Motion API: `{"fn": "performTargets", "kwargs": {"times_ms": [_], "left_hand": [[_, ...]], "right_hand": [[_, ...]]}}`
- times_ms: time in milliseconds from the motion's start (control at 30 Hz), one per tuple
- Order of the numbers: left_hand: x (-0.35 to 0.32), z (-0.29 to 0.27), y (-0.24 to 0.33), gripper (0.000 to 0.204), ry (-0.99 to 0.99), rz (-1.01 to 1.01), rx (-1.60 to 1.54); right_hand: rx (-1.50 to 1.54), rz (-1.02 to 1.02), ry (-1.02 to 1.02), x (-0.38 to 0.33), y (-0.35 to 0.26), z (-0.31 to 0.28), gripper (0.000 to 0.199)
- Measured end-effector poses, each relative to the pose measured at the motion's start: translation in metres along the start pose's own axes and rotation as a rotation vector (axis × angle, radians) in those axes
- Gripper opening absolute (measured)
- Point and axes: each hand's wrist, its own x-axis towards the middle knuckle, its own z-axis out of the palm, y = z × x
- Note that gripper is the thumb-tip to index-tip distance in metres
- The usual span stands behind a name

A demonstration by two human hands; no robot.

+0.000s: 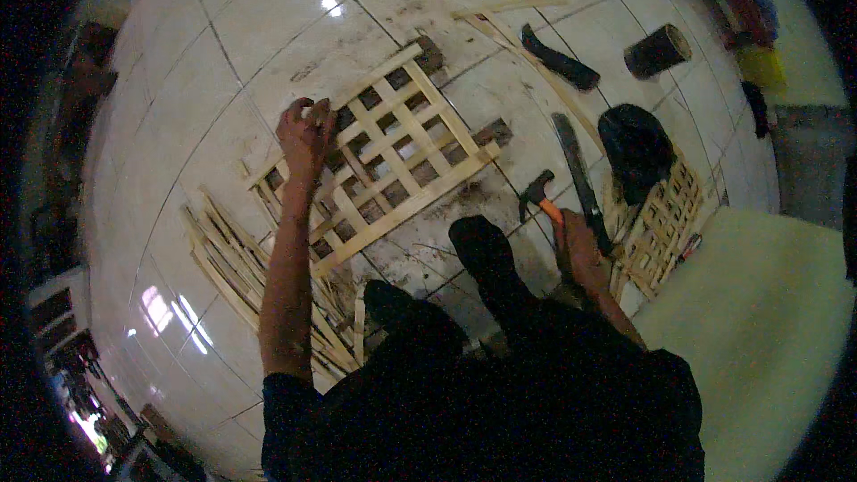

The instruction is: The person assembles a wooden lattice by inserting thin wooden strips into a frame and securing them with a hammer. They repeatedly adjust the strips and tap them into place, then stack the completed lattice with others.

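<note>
Lattice [381, 145] lies by the curled left hand [306, 132], grip unclear; the right hand [583, 248] clasps a hammer [548, 207].

I see a near-black top [500, 393], short left sleeve [290, 397], forearm [287, 286] bare below. Left hand [306, 134], right hand [582, 254] both bare. Dark leg or foot coverings [482, 250], too dim for me.

Glossy white floor tiles [192, 125], smudged with dirt, carry a pale woven lattice panel [392, 157] at centre, brown blocks [495, 132] jutting from beneath. Loose slats [234, 263] lie lower left. Toward the upper right are thin strips [527, 4], a dark curved piece [560, 60] and a tan-ended black cylinder [658, 52]; right of centre, a long dark blade [578, 177] and a smaller lattice [659, 228].
</note>
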Motion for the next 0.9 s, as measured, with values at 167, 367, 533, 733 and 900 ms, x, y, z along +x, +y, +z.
{"fn": "performTargets", "kwargs": {"times_ms": [167, 367, 533, 733, 900], "left_hand": [[-0.029, -0.012, 0.071, 0.051, 0.099, -0.07, 0.082], [-0.038, -0.003, 0.095, 0.063, -0.02, -0.229, 0.195], [-0.037, 0.001, 0.094, 0.062, -0.021, -0.245, 0.22], [-0.04, -0.003, 0.095, 0.062, -0.014, -0.251, 0.208], [-0.036, 0.0, 0.098, 0.062, -0.036, -0.256, 0.191]], "right_hand": [[0.297, 0.25, -0.113, 0.01, -0.024, -0.019, 0.036], [0.825, 0.147, 0.072, 0.099, -0.104, -0.053, 0.037], [1.04, 0.136, -0.144, 0.18, -0.125, -0.019, 0.037], [1.247, 0.291, -0.115, 0.226, -0.164, -0.021, 0.037], [1.015, 0.24, -0.328, 0.236, -0.153, 0.021, 0.04]]}}
